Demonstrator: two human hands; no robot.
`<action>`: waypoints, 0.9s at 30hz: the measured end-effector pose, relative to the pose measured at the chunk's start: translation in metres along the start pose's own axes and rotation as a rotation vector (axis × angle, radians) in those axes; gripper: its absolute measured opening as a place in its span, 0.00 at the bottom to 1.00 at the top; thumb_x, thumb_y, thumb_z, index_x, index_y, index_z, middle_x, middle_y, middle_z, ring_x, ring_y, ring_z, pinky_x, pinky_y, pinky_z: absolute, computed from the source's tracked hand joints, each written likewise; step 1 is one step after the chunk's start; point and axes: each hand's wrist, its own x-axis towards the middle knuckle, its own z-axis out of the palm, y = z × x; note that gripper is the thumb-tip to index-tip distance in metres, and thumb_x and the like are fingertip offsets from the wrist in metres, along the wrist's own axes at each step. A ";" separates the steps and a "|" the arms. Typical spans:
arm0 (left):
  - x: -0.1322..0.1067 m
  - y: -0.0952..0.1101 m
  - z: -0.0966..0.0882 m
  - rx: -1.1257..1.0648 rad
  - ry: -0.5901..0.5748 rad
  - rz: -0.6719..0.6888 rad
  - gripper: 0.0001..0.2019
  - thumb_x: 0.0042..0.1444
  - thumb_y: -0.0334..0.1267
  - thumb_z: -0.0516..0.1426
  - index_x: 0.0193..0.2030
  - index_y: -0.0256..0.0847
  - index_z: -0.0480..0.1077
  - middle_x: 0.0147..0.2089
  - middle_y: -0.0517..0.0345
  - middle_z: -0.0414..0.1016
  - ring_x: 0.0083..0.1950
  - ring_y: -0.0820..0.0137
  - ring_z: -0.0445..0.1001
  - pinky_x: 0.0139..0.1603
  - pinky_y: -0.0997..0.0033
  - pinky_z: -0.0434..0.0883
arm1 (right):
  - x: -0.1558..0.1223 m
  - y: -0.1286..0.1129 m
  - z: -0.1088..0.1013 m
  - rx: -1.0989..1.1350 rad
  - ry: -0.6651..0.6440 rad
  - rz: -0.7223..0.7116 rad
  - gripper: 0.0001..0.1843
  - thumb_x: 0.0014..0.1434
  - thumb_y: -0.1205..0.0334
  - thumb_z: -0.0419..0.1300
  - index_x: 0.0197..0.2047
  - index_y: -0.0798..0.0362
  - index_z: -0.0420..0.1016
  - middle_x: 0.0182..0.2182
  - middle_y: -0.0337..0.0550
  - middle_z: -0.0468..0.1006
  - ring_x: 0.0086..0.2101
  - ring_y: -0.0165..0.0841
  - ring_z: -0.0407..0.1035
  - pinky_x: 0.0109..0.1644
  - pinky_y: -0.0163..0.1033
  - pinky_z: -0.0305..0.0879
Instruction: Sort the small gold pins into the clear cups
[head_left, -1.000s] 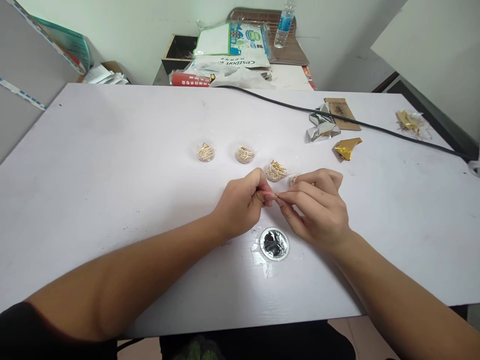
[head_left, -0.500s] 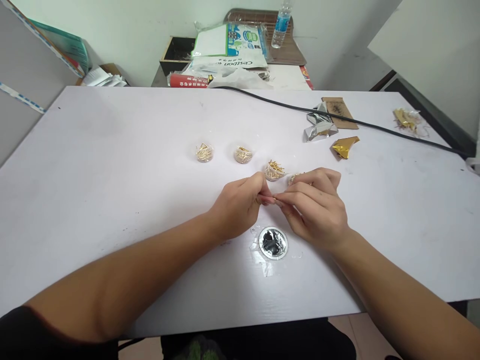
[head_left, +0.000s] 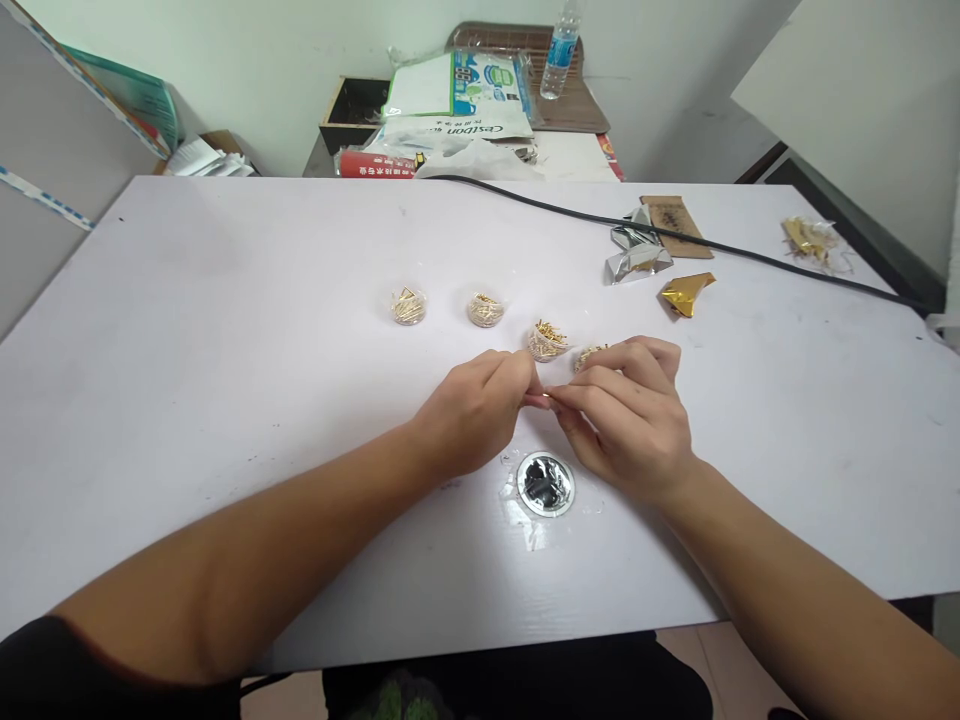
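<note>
My left hand (head_left: 472,412) and my right hand (head_left: 628,420) meet fingertip to fingertip over the white table (head_left: 225,350). Both are closed in a pinch on a tiny gold pin (head_left: 546,398) held between them. Just beyond the hands stand small clear cups of gold pins: one (head_left: 409,305) at the left, one (head_left: 487,309) beside it, one (head_left: 547,341) right above my fingertips, and another (head_left: 587,356) half hidden behind my right hand. A round silver dish (head_left: 546,484) with dark contents lies on clear film just below the hands.
A black cable (head_left: 675,235) crosses the far right of the table. Silver foil (head_left: 637,255), gold foil (head_left: 686,293), a brown card (head_left: 675,218) and a gold wrapper (head_left: 814,240) lie at the right. Bags, books and a water bottle (head_left: 559,45) sit behind the table.
Both hands stay pinched together, with the fingers shifting only slightly. The view has drifted a little.
</note>
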 end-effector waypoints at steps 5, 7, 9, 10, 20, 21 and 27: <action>0.001 0.001 0.000 -0.049 0.011 0.007 0.11 0.62 0.32 0.49 0.27 0.42 0.59 0.25 0.58 0.70 0.28 0.71 0.71 0.29 0.71 0.69 | 0.000 -0.001 0.002 -0.004 0.025 0.009 0.07 0.58 0.73 0.61 0.32 0.52 0.72 0.21 0.37 0.72 0.31 0.34 0.66 0.40 0.45 0.56; 0.000 0.001 0.000 -0.068 0.012 0.010 0.10 0.62 0.29 0.49 0.28 0.42 0.59 0.27 0.59 0.73 0.30 0.72 0.73 0.30 0.73 0.70 | -0.001 -0.002 0.002 -0.010 0.029 0.009 0.07 0.58 0.73 0.61 0.32 0.52 0.72 0.21 0.37 0.72 0.31 0.34 0.66 0.40 0.45 0.56; 0.000 0.002 0.000 -0.073 0.018 0.010 0.10 0.62 0.29 0.49 0.29 0.42 0.60 0.28 0.59 0.75 0.31 0.73 0.74 0.31 0.74 0.71 | 0.000 -0.002 0.002 -0.015 0.026 0.015 0.07 0.57 0.73 0.62 0.32 0.51 0.72 0.21 0.37 0.72 0.31 0.34 0.66 0.40 0.45 0.56; 0.000 0.003 0.000 -0.069 0.022 0.002 0.10 0.62 0.30 0.50 0.29 0.42 0.60 0.28 0.59 0.75 0.30 0.73 0.74 0.31 0.74 0.71 | 0.000 -0.001 0.002 -0.018 0.026 0.020 0.07 0.57 0.73 0.62 0.32 0.51 0.73 0.21 0.36 0.73 0.31 0.34 0.66 0.41 0.45 0.56; 0.001 0.003 -0.003 -0.315 -0.056 -0.271 0.04 0.61 0.33 0.56 0.34 0.40 0.68 0.29 0.62 0.76 0.31 0.74 0.74 0.35 0.74 0.71 | 0.003 0.005 0.000 -0.025 0.006 0.043 0.06 0.58 0.71 0.63 0.35 0.50 0.71 0.23 0.34 0.76 0.32 0.34 0.67 0.42 0.44 0.55; 0.001 0.002 -0.003 -0.346 -0.063 -0.295 0.03 0.61 0.33 0.56 0.35 0.40 0.68 0.29 0.62 0.76 0.31 0.74 0.75 0.36 0.73 0.72 | 0.003 0.005 0.000 -0.020 0.004 0.047 0.06 0.58 0.71 0.63 0.35 0.50 0.71 0.24 0.35 0.76 0.32 0.34 0.68 0.43 0.44 0.56; 0.002 0.000 -0.002 -0.505 -0.097 -0.428 0.03 0.60 0.30 0.55 0.38 0.40 0.70 0.31 0.60 0.77 0.34 0.73 0.76 0.40 0.71 0.74 | 0.002 0.008 -0.001 0.000 0.001 0.072 0.05 0.59 0.70 0.62 0.36 0.50 0.72 0.24 0.36 0.76 0.31 0.34 0.67 0.42 0.44 0.55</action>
